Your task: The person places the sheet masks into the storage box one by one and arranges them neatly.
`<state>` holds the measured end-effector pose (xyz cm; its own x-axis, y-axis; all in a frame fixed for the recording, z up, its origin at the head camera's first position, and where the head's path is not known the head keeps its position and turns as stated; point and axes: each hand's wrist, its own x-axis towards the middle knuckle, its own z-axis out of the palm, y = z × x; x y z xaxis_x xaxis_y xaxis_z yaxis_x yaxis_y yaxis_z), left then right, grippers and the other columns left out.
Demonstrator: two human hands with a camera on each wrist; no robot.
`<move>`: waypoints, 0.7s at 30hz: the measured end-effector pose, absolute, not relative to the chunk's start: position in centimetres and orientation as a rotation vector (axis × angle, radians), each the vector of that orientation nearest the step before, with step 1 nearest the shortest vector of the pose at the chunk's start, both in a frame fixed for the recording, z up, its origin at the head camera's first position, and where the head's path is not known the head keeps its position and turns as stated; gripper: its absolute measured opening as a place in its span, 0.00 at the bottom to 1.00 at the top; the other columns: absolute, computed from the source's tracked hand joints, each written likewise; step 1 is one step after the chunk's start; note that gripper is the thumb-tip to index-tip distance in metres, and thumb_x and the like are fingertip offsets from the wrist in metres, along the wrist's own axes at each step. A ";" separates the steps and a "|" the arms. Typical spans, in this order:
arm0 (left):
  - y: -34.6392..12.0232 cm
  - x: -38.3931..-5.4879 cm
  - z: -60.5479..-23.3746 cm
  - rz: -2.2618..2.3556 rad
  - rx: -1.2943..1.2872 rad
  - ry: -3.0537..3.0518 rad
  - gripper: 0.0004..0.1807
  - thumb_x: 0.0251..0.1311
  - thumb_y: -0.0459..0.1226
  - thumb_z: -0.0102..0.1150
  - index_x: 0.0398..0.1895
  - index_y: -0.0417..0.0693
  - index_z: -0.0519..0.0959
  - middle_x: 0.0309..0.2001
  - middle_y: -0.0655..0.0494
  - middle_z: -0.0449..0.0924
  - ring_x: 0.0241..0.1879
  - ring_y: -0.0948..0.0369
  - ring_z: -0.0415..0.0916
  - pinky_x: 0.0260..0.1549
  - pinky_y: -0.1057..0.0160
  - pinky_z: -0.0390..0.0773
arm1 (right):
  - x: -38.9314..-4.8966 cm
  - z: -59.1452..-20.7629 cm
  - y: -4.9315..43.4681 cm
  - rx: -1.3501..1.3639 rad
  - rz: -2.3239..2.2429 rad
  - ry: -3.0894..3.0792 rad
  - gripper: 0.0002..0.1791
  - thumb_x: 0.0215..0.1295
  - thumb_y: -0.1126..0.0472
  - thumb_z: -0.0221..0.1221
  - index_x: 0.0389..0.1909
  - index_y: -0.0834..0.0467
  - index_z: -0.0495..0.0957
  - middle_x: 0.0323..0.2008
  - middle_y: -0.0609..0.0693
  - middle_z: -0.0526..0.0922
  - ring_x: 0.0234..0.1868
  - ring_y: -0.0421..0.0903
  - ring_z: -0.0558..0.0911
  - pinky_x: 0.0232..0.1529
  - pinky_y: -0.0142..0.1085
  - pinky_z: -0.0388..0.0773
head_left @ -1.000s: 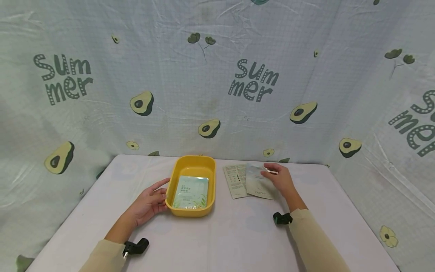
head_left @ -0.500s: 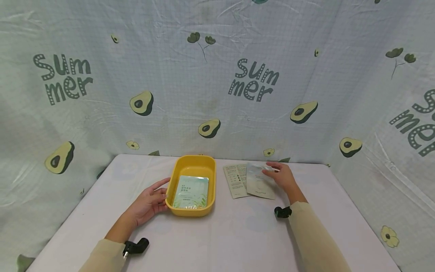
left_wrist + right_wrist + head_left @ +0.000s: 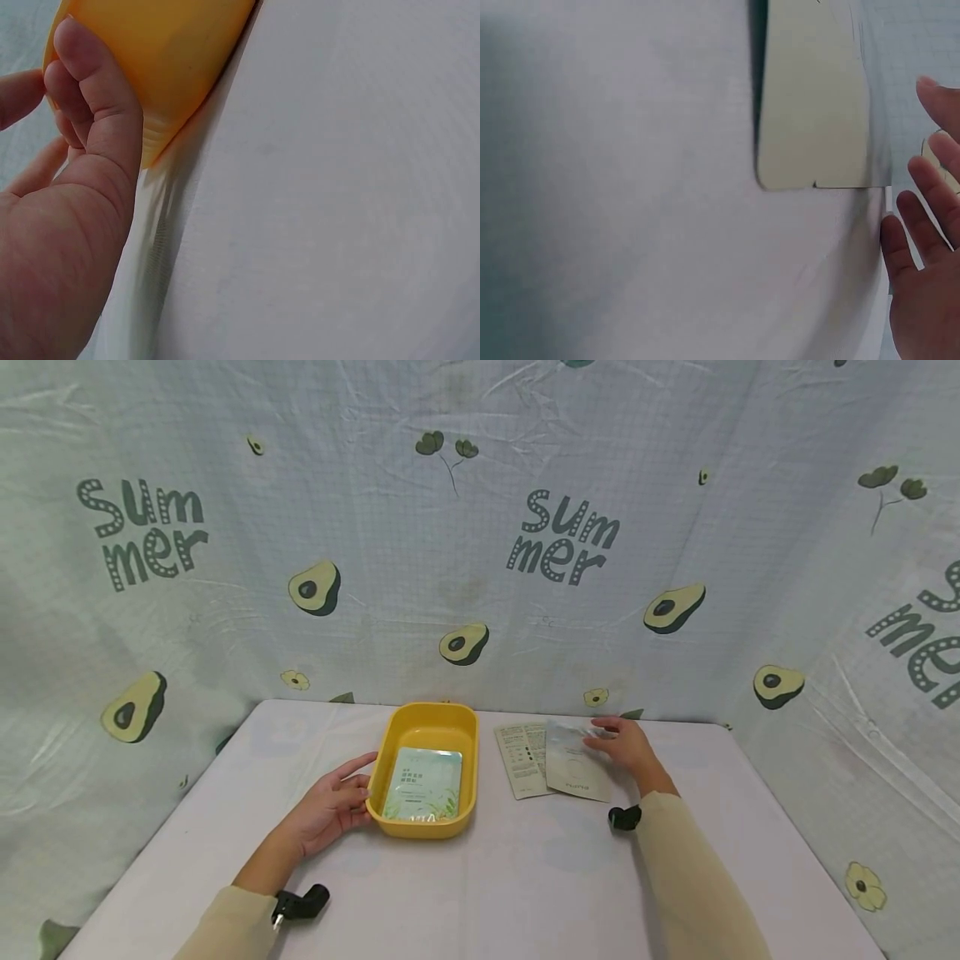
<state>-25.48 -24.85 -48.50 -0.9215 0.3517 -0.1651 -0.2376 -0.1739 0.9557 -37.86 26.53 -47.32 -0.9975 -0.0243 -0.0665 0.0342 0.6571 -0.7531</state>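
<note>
My left hand (image 3: pixel 328 807) rests against the left side of a yellow plastic tray (image 3: pixel 424 831), its fingers loosely bent. In the left wrist view its fingers touch the outside of the tray wall (image 3: pixel 180 60). A flat pale green printed packet (image 3: pixel 423 783) lies in the tray. To the tray's right, a silvery-white packet (image 3: pixel 576 768) partly covers a cream packet with small print (image 3: pixel 522 768). My right hand (image 3: pixel 628 750) hovers at the silvery packet's upper right, with relaxed, spread fingers. In the right wrist view a cream packet face (image 3: pixel 814 97) shows, apart from the hand (image 3: pixel 930 247).
The white-covered table (image 3: pixel 517 893) ends at the back against a hanging cloth (image 3: pixel 390 560) printed with avocados and lettering. Cloth also hangs on both sides. Black wrist cameras sit on the left (image 3: pixel 300 904) and right (image 3: pixel 624 818) wrists.
My right hand has shifted slightly right and away from me, drawing back a little from the silvery packet. The left hand, tray and packets have stayed in place.
</note>
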 end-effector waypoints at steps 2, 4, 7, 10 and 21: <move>-24.9 -25.5 -48.5 2.144 0.129 1.722 0.40 0.73 0.30 0.51 0.83 0.50 0.46 0.49 0.57 0.76 0.38 0.62 0.80 0.42 0.64 0.85 | -38.1 -47.3 26.6 0.017 -1.255 2.794 0.33 0.67 0.52 0.68 0.70 0.58 0.73 0.74 0.62 0.67 0.75 0.62 0.66 0.72 0.58 0.66; -24.8 -25.4 -48.5 2.143 0.125 1.722 0.40 0.73 0.30 0.51 0.83 0.50 0.46 0.49 0.57 0.76 0.38 0.62 0.80 0.42 0.64 0.84 | -38.3 -47.3 26.5 0.024 -1.237 2.790 0.33 0.66 0.52 0.68 0.70 0.58 0.73 0.74 0.62 0.67 0.75 0.62 0.66 0.73 0.58 0.65; -24.8 -25.4 -48.5 2.142 0.118 1.722 0.40 0.73 0.30 0.51 0.83 0.51 0.46 0.49 0.57 0.76 0.38 0.62 0.80 0.42 0.65 0.84 | -38.6 -47.4 26.4 0.031 -1.209 2.791 0.33 0.66 0.52 0.68 0.70 0.58 0.73 0.73 0.63 0.68 0.74 0.62 0.67 0.74 0.58 0.63; -24.8 -25.5 -48.5 2.144 0.121 1.719 0.40 0.73 0.30 0.51 0.84 0.51 0.46 0.49 0.57 0.76 0.38 0.62 0.80 0.42 0.65 0.84 | -38.9 -47.5 26.4 0.025 -1.178 2.803 0.33 0.66 0.53 0.68 0.69 0.59 0.73 0.72 0.63 0.70 0.73 0.61 0.68 0.74 0.57 0.63; -24.8 -25.4 -48.5 2.152 0.128 1.701 0.40 0.73 0.30 0.50 0.83 0.50 0.46 0.48 0.58 0.76 0.38 0.62 0.80 0.42 0.65 0.84 | -39.4 -47.9 26.4 -0.003 -1.140 2.827 0.33 0.64 0.55 0.70 0.68 0.62 0.75 0.71 0.65 0.69 0.72 0.61 0.68 0.75 0.57 0.61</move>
